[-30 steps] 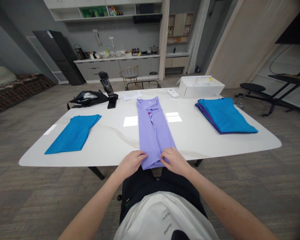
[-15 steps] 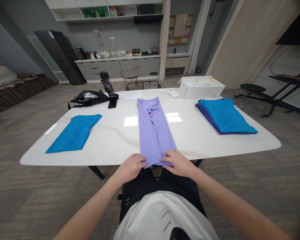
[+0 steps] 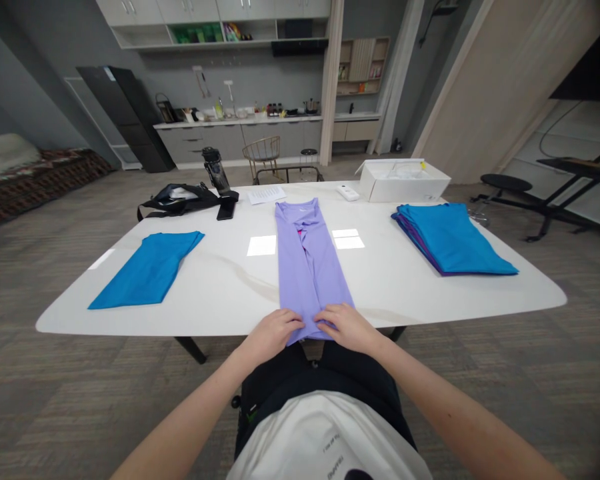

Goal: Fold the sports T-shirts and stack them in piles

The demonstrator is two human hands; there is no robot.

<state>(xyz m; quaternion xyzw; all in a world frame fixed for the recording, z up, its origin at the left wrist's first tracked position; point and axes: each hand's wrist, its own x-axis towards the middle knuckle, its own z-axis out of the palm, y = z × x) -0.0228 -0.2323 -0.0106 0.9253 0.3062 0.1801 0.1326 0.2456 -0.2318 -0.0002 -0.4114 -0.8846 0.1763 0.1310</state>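
Observation:
A light purple shirt (image 3: 303, 273) lies folded into a long strip on the table, its neckline at the far end and its near edge hanging slightly over the table's front edge. My left hand (image 3: 275, 331) is at the left of that near end, fingers bent and closed on the fabric. Close beside it, my right hand (image 3: 347, 327) grips the right part of the same end with curled fingers. The thumbs are partly hidden. A small patch of pink shows inside the shirt's opening near the neckline.
On the white table (image 3: 230, 293), a folded blue garment (image 3: 147, 270) lies left and a stack of folded blue and purple garments (image 3: 455, 240) right. Farther back are a black bag (image 3: 180, 200), a bottle (image 3: 215, 170), a phone (image 3: 226, 208), a paper (image 3: 266, 194) and a white box (image 3: 405, 181).
Both hands have moved inward along the shirt's near end, closer to each other. The shirt's near edge shifted slightly; the garments at either side stay in place.

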